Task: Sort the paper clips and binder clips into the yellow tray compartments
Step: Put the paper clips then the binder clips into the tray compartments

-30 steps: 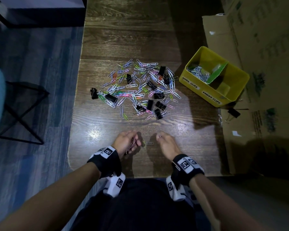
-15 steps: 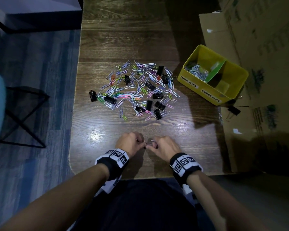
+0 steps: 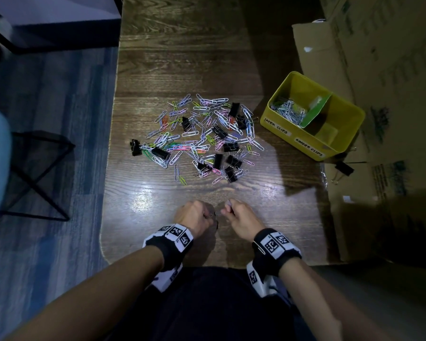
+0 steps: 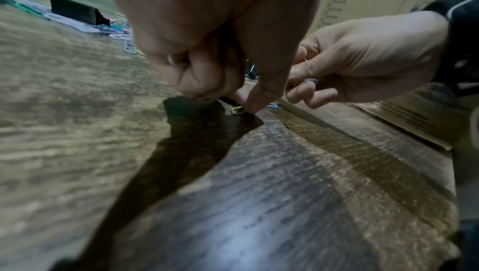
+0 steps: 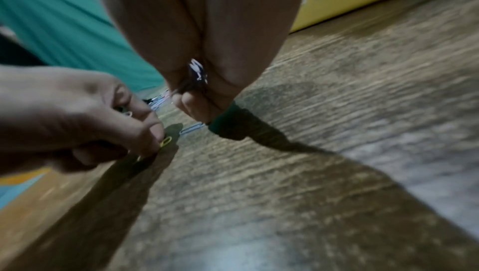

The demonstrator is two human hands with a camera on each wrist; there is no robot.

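A mixed pile of coloured paper clips [image 3: 202, 139] and black binder clips [image 3: 218, 160] lies mid-table. The yellow tray [image 3: 293, 135] stands at the right; its "paper clips" side holds several paper clips [image 3: 289, 112], behind a green divider [image 3: 316, 112]. Both hands are low at the near edge. My left hand [image 3: 210, 215] is curled, and its fingertips pinch a yellow paper clip [image 4: 238, 110] against the wood. My right hand [image 3: 228, 209] grips a small bunch of paper clips [image 5: 197, 70] in curled fingers. A blue paper clip [image 5: 191, 128] lies on the table under it.
Cardboard boxes [image 3: 379, 82] stand against the table's right side, and a loose binder clip [image 3: 344, 167] lies on the cardboard beside the tray. A black wire stool [image 3: 35, 168] stands on the floor to the left. Bare wood [image 3: 158, 200] lies between pile and hands.
A second ago the hands were apart with a yellow clip lying between them. They met, and have now drawn slightly apart, the left pinching the yellow clip.
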